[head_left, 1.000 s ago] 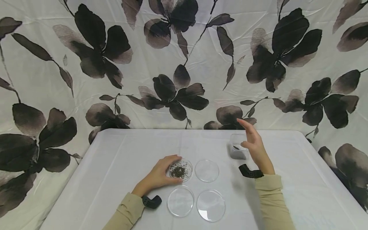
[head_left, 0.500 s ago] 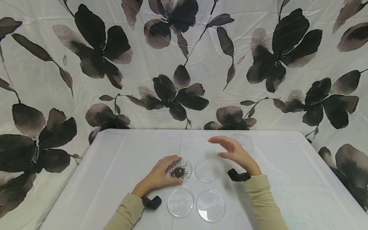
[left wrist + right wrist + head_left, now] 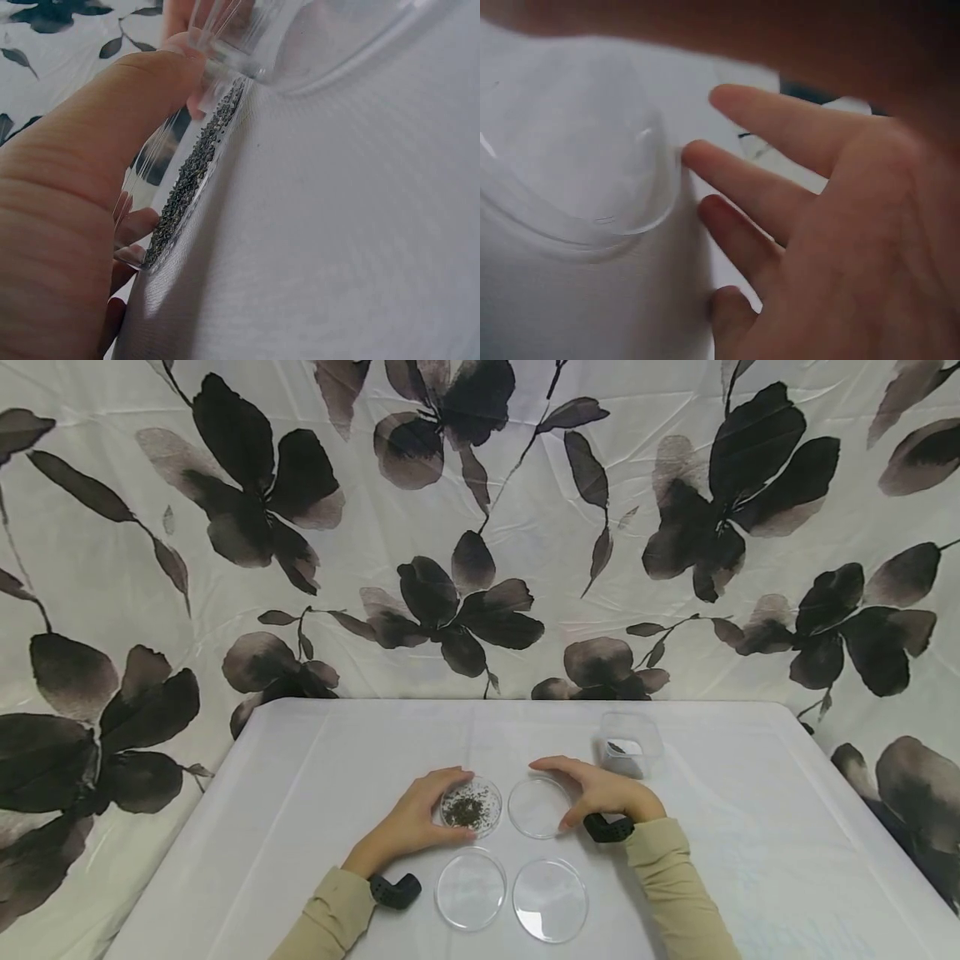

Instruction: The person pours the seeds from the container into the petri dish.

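Note:
My left hand (image 3: 412,814) holds a clear petri dish (image 3: 471,807) between thumb and fingers at its left side. Dark, fine grains (image 3: 196,169) lie in this dish, seen edge-on in the left wrist view. Around the right side of a second clear dish (image 3: 539,808), with no grains visible in it, my right hand (image 3: 609,792) spreads its thumb and fingers. In the right wrist view the fingers (image 3: 754,184) are extended beside that dish's rim (image 3: 649,225); whether any fingertip touches it I cannot tell.
Two more clear round dishes, a left one (image 3: 471,889) and a right one (image 3: 551,900), lie in front on the white table (image 3: 337,743). A clear square container (image 3: 626,745) with something dark inside stands at the back right. A floral cloth (image 3: 465,443) hangs behind.
My right hand has come from the square container leftward and down to the second dish, uncovering the container. The left hand has stayed at the dish with grains.

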{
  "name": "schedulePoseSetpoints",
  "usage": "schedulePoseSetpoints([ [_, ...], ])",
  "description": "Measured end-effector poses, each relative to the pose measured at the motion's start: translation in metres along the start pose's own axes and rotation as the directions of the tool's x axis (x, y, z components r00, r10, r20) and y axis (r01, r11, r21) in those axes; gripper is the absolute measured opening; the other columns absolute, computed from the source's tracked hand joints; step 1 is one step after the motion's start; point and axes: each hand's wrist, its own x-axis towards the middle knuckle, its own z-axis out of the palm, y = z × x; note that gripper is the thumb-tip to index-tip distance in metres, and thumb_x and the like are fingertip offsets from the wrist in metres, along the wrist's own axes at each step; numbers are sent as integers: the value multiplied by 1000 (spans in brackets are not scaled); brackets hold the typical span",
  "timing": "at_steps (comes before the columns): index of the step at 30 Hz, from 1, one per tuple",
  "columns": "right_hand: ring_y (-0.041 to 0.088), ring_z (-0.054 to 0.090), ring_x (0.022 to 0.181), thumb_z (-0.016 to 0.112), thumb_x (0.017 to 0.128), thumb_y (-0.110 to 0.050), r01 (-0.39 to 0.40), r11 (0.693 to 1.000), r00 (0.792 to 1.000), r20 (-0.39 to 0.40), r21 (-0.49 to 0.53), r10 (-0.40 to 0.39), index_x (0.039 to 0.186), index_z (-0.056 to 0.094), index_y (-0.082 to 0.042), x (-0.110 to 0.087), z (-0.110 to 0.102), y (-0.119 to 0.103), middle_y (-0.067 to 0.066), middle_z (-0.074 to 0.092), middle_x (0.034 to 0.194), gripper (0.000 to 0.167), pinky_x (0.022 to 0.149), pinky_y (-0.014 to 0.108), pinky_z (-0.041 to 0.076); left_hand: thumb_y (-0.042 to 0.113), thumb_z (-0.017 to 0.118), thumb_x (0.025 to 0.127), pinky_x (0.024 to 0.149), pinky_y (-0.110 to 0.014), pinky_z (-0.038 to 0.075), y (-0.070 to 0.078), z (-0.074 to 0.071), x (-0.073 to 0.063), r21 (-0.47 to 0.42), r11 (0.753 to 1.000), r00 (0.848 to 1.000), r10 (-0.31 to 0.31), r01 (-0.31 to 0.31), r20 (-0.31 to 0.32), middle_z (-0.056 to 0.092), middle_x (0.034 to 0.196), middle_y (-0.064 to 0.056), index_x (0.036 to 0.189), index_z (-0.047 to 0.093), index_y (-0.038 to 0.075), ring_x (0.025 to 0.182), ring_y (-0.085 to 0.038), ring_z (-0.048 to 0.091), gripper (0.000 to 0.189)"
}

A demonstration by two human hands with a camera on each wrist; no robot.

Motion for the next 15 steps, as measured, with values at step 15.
schedulePoseSetpoints([
  [15,38,27,138,89,60,-12,-1,990,1000,30,-139,6,144,48,-5,7,12,-7,15,36,148,94,112,56,26,48,87,69,110,-61,32,0,1,1,11,1000,1000,12,-12,-1,50,146,-13,143,53,15,135,-33,45,87],
])
